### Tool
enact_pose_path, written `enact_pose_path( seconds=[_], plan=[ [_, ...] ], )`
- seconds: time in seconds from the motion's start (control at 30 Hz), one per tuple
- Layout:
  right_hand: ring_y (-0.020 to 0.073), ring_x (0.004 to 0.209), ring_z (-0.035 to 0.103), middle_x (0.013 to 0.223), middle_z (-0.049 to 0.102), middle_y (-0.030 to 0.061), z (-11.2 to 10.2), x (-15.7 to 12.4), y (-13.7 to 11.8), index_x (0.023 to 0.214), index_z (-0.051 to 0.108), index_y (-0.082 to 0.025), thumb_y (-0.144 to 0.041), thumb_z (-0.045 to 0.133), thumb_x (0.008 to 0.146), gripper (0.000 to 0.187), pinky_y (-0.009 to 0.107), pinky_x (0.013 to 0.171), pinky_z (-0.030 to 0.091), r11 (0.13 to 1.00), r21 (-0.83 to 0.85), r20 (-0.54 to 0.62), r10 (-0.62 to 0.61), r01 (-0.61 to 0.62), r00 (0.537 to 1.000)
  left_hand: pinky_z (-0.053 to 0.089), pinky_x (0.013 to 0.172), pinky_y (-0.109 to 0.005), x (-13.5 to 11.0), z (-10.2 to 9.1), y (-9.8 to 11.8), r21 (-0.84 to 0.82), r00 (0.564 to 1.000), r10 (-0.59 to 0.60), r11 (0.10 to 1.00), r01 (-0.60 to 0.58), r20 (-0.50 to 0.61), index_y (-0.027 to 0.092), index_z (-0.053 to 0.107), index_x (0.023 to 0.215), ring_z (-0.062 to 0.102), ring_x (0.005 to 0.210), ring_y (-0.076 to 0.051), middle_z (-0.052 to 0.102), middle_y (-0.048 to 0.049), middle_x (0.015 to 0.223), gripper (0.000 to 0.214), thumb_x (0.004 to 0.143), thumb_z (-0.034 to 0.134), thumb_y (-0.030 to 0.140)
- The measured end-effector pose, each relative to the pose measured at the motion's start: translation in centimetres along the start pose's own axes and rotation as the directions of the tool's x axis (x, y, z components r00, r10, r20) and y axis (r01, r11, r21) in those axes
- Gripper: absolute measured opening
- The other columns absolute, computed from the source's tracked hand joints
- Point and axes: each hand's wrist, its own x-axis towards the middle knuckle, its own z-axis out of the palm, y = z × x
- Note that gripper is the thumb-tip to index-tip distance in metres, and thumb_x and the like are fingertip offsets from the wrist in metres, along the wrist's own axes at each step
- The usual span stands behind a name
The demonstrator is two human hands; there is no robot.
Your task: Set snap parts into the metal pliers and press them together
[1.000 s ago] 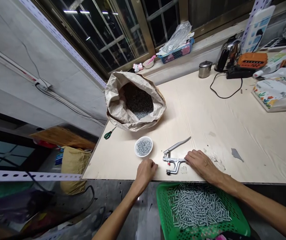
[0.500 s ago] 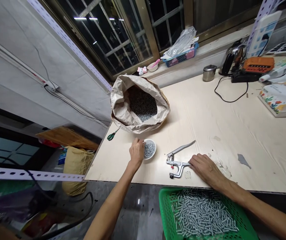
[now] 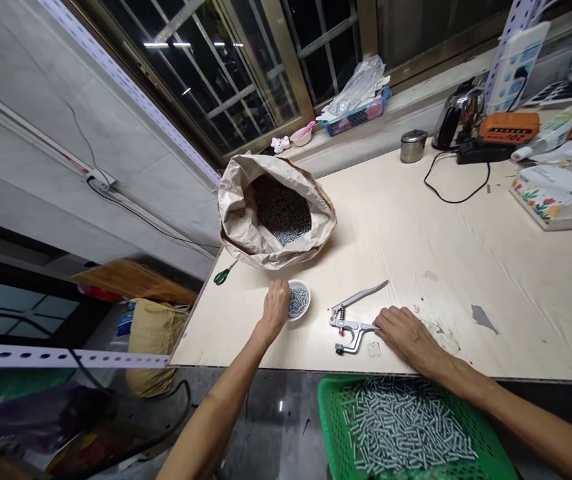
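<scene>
A small white bowl of little metal pieces stands on the table. At its left rim is my left hand, fingers closed and seeming to pinch the edge; the fingertips are partly hidden. To the right lie grey hand-press snap pliers, their two handles spread apart. My right hand rests on the table with its fingers closed over the end of the lower handle. Behind the bowl, an open paper sack holds a heap of small metal pieces.
A green basket full of metal cylinders sits below the table's front edge. Green-handled scissors lie at the left. Farther back are a lidded metal cup, an orange battery pack with a cord, and a tissue pack.
The view has shifted slightly. My left hand has moved a touch to the right against the bowl's rim. My right hand stays at the pliers' handle.
</scene>
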Motion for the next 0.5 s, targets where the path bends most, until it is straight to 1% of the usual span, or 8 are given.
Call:
enact_pose_path(
  seconds=[0.1,0.13,0.17,0.23,0.3,0.37,0.43,0.5],
  plan=[
    [0.0190,0.073,0.046,0.077,0.055,0.0029,0.0,0.1,-0.1,0.081,0.053,-0.019,-0.017,0.043,0.093,0.016,0.032,0.068,0.029,1.000,-0.009,0.001,0.007,-0.007,1.000,0.047,0.079,-0.036,-0.1,-0.4,-0.1,-0.253,0.989,-0.032,0.967,-0.005,-0.142,0.013,0.062,0.094,0.056,0.089,-0.023,0.061,-0.0109,0.091,0.025,0.081,0.042,0.004],
    [0.0188,0.073,0.046,0.077,0.055,0.0028,-0.1,0.2,-0.1,0.080,0.053,-0.019,-0.017,0.043,0.093,0.017,0.032,0.068,0.029,1.000,-0.015,0.001,0.006,-0.006,1.000,0.047,0.080,-0.035,-0.4,-0.7,0.1,-0.361,0.983,-0.069,0.932,0.003,-0.170,0.013,0.062,0.097,0.057,0.088,-0.022,0.061,-0.0103,0.092,0.027,0.080,0.043,0.006],
    [0.0185,0.073,0.046,0.077,0.055,0.0026,-0.2,0.3,-0.1,0.079,0.053,-0.019,-0.016,0.044,0.093,0.017,0.032,0.068,0.029,1.000,-0.021,-0.001,0.000,0.000,1.000,0.048,0.078,-0.034,-0.8,-1.0,0.4,-0.475,0.981,-0.109,0.880,0.022,-0.157,0.014,0.063,0.099,0.058,0.085,-0.020,0.061,-0.0096,0.092,0.028,0.080,0.044,0.008],
    [0.0178,0.072,0.045,0.075,0.054,0.0020,-0.6,0.5,-0.2,0.078,0.052,-0.019,-0.015,0.044,0.093,0.018,0.032,0.068,0.028,0.999,-0.039,-0.010,-0.025,0.025,1.000,0.049,0.067,-0.029,-2.2,-1.8,1.6,-0.694,0.988,-0.155,0.712,0.108,-0.005,0.014,0.065,0.098,0.059,0.073,-0.017,0.062,-0.0070,0.086,0.026,0.078,0.047,0.015],
    [0.0173,0.070,0.044,0.073,0.053,0.0016,-1.2,0.8,-0.4,0.075,0.053,-0.018,-0.013,0.045,0.092,0.019,0.033,0.068,0.028,0.996,-0.071,-0.026,-0.061,0.059,0.998,0.046,0.054,-0.025,-3.9,-2.3,3.2,-0.842,0.971,-0.115,0.483,0.238,0.208,0.013,0.064,0.093,0.056,0.060,-0.014,0.061,-0.0032,0.075,0.023,0.075,0.054,0.023],
    [0.0170,0.070,0.042,0.072,0.053,0.0015,-1.8,1.0,-0.5,0.074,0.054,-0.018,-0.011,0.043,0.092,0.022,0.034,0.069,0.028,0.990,-0.107,-0.039,-0.094,0.089,0.995,0.043,0.048,-0.023,-5.6,-2.4,4.8,-0.898,0.938,-0.045,0.275,0.343,0.344,0.013,0.062,0.087,0.053,0.054,-0.012,0.058,0.0000,0.065,0.025,0.070,0.061,0.031],
    [0.0167,0.070,0.041,0.071,0.053,0.0015,-2.5,1.1,-0.7,0.075,0.055,-0.018,-0.008,0.041,0.092,0.024,0.034,0.072,0.028,0.983,-0.147,-0.047,-0.120,0.112,0.992,0.042,0.048,-0.022,-6.9,-2.0,6.0,-0.905,0.915,0.001,0.147,0.399,0.404,0.013,0.060,0.079,0.052,0.052,-0.011,0.055,0.0017,0.059,0.029,0.065,0.067,0.037],
    [0.0166,0.070,0.040,0.070,0.053,0.0012,-2.9,1.1,-0.9,0.076,0.056,-0.018,-0.007,0.040,0.093,0.025,0.034,0.074,0.028,0.975,-0.176,-0.053,-0.143,0.132,0.988,0.042,0.049,-0.023,-7.7,-1.3,6.8,-0.896,0.900,0.009,0.098,0.432,0.435,0.013,0.060,0.075,0.050,0.051,-0.011,0.054,0.0022,0.055,0.035,0.062,0.070,0.043]
  ],
)
